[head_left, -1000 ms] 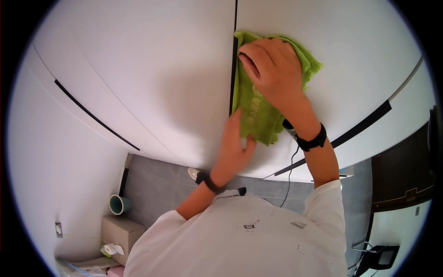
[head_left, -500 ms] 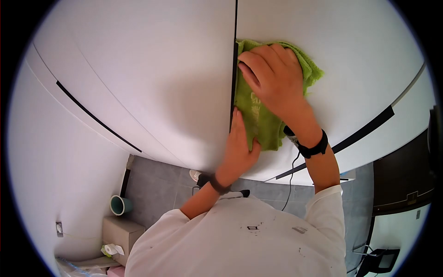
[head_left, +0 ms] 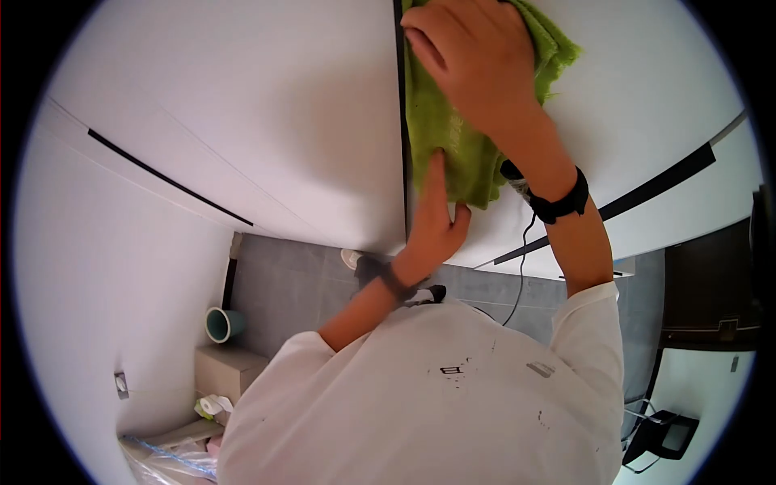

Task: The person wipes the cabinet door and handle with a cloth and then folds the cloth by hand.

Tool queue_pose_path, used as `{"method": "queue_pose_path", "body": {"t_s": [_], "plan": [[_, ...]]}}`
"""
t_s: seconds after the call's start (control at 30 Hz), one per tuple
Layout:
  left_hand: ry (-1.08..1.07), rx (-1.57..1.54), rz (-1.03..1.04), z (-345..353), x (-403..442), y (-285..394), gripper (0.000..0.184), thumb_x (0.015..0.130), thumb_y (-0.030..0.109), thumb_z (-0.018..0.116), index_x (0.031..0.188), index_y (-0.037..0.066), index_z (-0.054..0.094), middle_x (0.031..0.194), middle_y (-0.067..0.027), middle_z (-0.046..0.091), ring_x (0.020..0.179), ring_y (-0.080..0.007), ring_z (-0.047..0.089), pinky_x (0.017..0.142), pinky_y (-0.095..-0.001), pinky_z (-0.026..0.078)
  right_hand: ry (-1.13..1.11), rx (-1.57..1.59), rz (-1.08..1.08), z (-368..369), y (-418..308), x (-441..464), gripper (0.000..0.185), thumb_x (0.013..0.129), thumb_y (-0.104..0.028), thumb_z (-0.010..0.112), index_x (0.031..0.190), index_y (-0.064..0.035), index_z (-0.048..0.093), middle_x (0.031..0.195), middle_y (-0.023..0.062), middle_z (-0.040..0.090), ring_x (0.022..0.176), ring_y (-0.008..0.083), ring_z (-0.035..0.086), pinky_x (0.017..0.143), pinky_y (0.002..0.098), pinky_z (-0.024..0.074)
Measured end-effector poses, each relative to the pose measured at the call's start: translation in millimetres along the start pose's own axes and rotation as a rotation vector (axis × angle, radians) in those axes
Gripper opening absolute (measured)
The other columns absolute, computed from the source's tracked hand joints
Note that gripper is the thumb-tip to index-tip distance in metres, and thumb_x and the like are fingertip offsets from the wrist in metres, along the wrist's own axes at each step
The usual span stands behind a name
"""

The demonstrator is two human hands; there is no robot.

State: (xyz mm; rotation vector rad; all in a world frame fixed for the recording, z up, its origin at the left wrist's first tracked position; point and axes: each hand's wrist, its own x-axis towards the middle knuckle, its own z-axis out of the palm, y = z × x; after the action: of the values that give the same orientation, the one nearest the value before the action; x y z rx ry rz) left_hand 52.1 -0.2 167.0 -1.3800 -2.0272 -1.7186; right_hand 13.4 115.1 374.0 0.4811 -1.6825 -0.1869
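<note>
The right hand bends its fingers over one green cloth, gripping or not I cannot tell. The left hand touches it, fingers open. Two wristbands show.

Upper centre: fuzzy cloth on smooth panel. Bottom: matt fabric shirt. Lower left: glossy plastic sheet.

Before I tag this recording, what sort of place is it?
Probably a room in a home or small office; the view cannot settle which. White, cabinet-like panels with dark strips, a grey tiled floor and a teal bucket near a box suggest it.
</note>
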Motion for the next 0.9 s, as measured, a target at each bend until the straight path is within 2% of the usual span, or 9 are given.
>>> {"method": "queue_pose_path", "body": {"t_s": [0.1, 0.17, 0.3, 0.4, 0.53, 0.63, 0.7, 0.77, 0.9], "plan": [[0.056, 0.191, -0.034, -3.8, -5.4, -12.6, 0.078, 0.079, 0.001, 0.056, 0.143, -0.010, 0.013, 0.147, -0.0305, 0.024, 0.136, -0.0425, 0.028, 0.111, -0.0423, 0.025, -0.033, 0.017, -0.007, 3.0, 3.1, -4.3, 0.018, 0.069, -0.006, 0.070, 0.083, -0.0102, 0.061, 0.077, 0.0020, 0.056, 0.073, 0.0217, 0.054, 0.064, 0.0338, 0.0394], [-0.011, 0.128, -0.120, -25.6, -2.4, -15.9, 0.079, 0.078, 0.002, 0.056, 0.143, -0.010, 0.013, 0.141, -0.0326, 0.031, 0.131, -0.0464, 0.034, 0.108, -0.0430, 0.030, -0.105, 0.063, -0.031, 3.3, 8.5, -5.7, 0.020, 0.070, -0.009, 0.074, 0.085, -0.0133, 0.062, 0.079, -0.0010, 0.060, 0.074, 0.0217, 0.056, 0.065, 0.0341, 0.0402], [0.004, 0.134, -0.231, -22.5, -2.9, -4.7, 0.081, 0.077, 0.002, 0.055, 0.144, -0.009, 0.011, 0.140, -0.0339, 0.032, 0.129, -0.0468, 0.035, 0.106, -0.0446, 0.032, -0.042, 0.047, 0.013, 8.1, 0.4, -12.5, 0.017, 0.069, -0.007, 0.071, 0.082, -0.0131, 0.061, 0.081, -0.0022, 0.059, 0.074, 0.0191, 0.054, 0.064, 0.0341, 0.0383], [0.036, 0.207, -0.166, -16.8, -4.3, -5.9, 0.081, 0.077, 0.002, 0.055, 0.143, -0.010, 0.010, 0.140, -0.0346, 0.031, 0.129, -0.0466, 0.035, 0.106, -0.0442, 0.032, -0.089, 0.057, 0.032, 1.1, -1.7, -13.4, 0.020, 0.070, -0.007, 0.072, 0.086, -0.0142, 0.062, 0.090, -0.0035, 0.062, 0.079, 0.0183, 0.055, 0.068, 0.0342, 0.0380], [0.018, 0.079, -0.233, -29.2, -7.1, -6.2, 0.082, 0.077, 0.003, 0.056, 0.145, -0.006, 0.011, 0.141, -0.0318, 0.032, 0.130, -0.0439, 0.036, 0.106, -0.0417, 0.033, -0.278, 0.046, 0.003, -12.7, -12.1, -10.5, 0.033, 0.067, -0.010, 0.075, 0.097, -0.0171, 0.063, 0.106, -0.0011, 0.059, 0.098, 0.0219, 0.053, 0.080, 0.0376, 0.0373], [-0.025, -0.032, -0.289, -36.6, -8.4, -12.7, 0.077, 0.079, 0.000, 0.053, 0.146, -0.002, 0.014, 0.144, -0.0254, 0.034, 0.133, -0.0366, 0.037, 0.105, -0.0381, 0.034, -0.360, 0.014, -0.011, -11.7, -14.2, -12.0, 0.048, 0.064, -0.013, 0.077, 0.109, -0.0200, 0.061, 0.117, 0.0024, 0.054, 0.108, 0.0253, 0.049, 0.085, 0.0414, 0.0360], [0.164, -0.229, -0.187, -33.7, -10.3, -28.8, 0.070, 0.080, -0.003, 0.050, 0.144, 0.002, 0.022, 0.142, -0.0203, 0.040, 0.130, -0.0326, 0.043, 0.106, -0.0366, 0.035, -0.389, -0.004, -0.017, -12.7, -19.2, -15.7, 0.057, 0.063, -0.014, 0.079, 0.115, -0.0216, 0.059, 0.121, 0.0045, 0.052, 0.111, 0.0268, 0.047, 0.086, 0.0435, 0.0355], [0.174, -0.284, -0.226, -34.6, -13.6, -27.2, 0.067, 0.080, -0.004, 0.048, 0.143, 0.003, 0.025, 0.141, -0.0185, 0.043, 0.130, -0.0313, 0.044, 0.106, -0.0358, 0.035, -0.449, -0.013, -0.014, -14.6, -23.9, -18.2, 0.074, 0.060, -0.016, 0.081, 0.127, -0.0247, 0.052, 0.129, 0.0093, 0.047, 0.119, 0.0296, 0.044, 0.091, 0.0474, 0.0348], [0.201, -0.295, -0.250, -36.4, -8.4, -26.2, 0.058, 0.081, -0.005, 0.046, 0.138, 0.002, 0.037, 0.133, -0.0168, 0.052, 0.121, -0.0307, 0.053, 0.100, -0.0352, 0.040, -0.568, 0.003, 0.041, -15.5, -31.8, -26.7, 0.085, 0.058, -0.018, 0.083, 0.133, -0.0282, 0.047, 0.136, 0.0125, 0.041, 0.128, 0.0332, 0.038, 0.098, 0.0533, 0.0315]]}}
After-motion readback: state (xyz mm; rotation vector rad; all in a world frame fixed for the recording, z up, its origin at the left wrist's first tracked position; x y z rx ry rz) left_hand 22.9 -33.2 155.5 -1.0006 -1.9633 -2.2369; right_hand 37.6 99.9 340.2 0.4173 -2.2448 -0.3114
